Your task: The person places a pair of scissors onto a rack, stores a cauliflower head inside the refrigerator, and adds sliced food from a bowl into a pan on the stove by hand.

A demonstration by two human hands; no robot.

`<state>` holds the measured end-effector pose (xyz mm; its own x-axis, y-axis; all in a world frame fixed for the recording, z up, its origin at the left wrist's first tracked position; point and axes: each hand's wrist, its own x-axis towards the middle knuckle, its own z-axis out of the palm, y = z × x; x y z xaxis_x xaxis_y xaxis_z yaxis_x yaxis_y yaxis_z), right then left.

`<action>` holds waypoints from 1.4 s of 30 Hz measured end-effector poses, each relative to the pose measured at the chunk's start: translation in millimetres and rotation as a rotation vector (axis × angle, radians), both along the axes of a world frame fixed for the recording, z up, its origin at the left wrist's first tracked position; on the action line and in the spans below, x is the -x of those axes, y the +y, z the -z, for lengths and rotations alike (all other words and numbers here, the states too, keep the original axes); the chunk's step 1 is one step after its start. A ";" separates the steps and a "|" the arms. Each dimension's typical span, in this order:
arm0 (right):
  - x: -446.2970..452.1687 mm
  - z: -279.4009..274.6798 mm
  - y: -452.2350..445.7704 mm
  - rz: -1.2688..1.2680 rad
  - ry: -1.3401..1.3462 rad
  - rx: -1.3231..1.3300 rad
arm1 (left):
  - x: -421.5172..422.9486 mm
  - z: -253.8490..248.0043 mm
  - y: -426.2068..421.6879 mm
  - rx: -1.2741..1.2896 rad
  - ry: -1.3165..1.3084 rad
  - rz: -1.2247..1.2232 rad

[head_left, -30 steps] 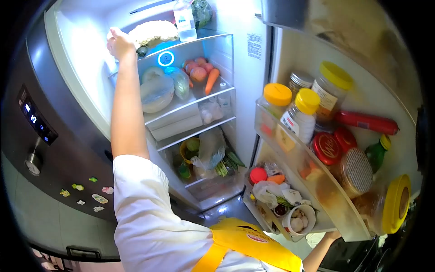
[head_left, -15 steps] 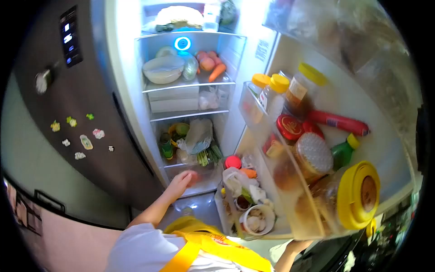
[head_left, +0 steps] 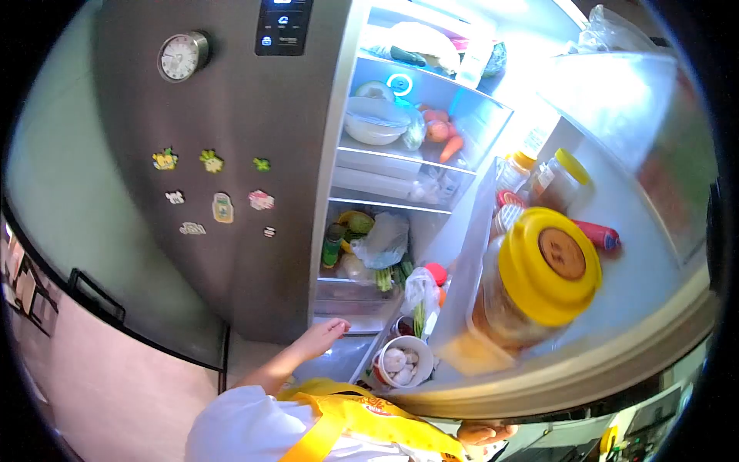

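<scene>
My left hand [head_left: 325, 336] is in front of the fridge's lowest part, with its fingers curled together and nothing visible in them. Beside it, a white tub of garlic bulbs [head_left: 402, 363] sits in the low bin of the open fridge door [head_left: 616, 362]. At the bottom of the view, my right hand [head_left: 483, 433] is at the door's near edge, its fingers bent against it and partly hidden. A large jar with a yellow lid [head_left: 550, 266] stands in the door shelf above. Inside the fridge are a covered white bowl [head_left: 376, 122], carrots [head_left: 451, 148] and bagged vegetables [head_left: 385, 240].
The closed grey fridge door [head_left: 231, 100] on the left carries a round dial timer [head_left: 183, 57] and several small magnets [head_left: 223, 208]. A red packaged sausage [head_left: 597, 234] and a yellow-capped jar [head_left: 560, 179] are in the door shelf. Pinkish floor [head_left: 115, 369] lies at lower left.
The view has turned left, so the fridge appears farther right. The open door has shifted, and the yellow-lidded jar looks nearer. My left hand has moved lower relative to the shelves.
</scene>
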<state>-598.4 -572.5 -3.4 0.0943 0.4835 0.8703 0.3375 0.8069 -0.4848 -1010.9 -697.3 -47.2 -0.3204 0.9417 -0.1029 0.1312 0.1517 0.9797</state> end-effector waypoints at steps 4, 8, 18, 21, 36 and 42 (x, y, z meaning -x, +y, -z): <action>80.2 -47.5 -26.4 -0.272 -0.361 -0.407 | 44.3 -9.8 -41.1 0.017 0.070 -0.025; 160.3 -121.1 -34.7 -0.421 -0.770 -0.739 | 86.6 15.3 -82.9 0.068 0.006 -0.091; 338.8 -139.3 -12.8 -0.150 -1.379 -0.786 | 158.2 40.6 -131.9 0.093 -0.185 0.042; 374.5 -138.1 0.0 -0.056 -1.479 -0.769 | 168.1 29.1 -137.6 0.106 -0.223 0.035; 382.9 -115.9 3.9 -0.646 -1.034 -0.414 | 155.9 68.8 -136.6 0.289 -0.395 0.224; 182.4 -14.8 -63.6 -0.420 -1.518 0.363 | 113.9 51.9 -78.4 0.253 -0.291 0.351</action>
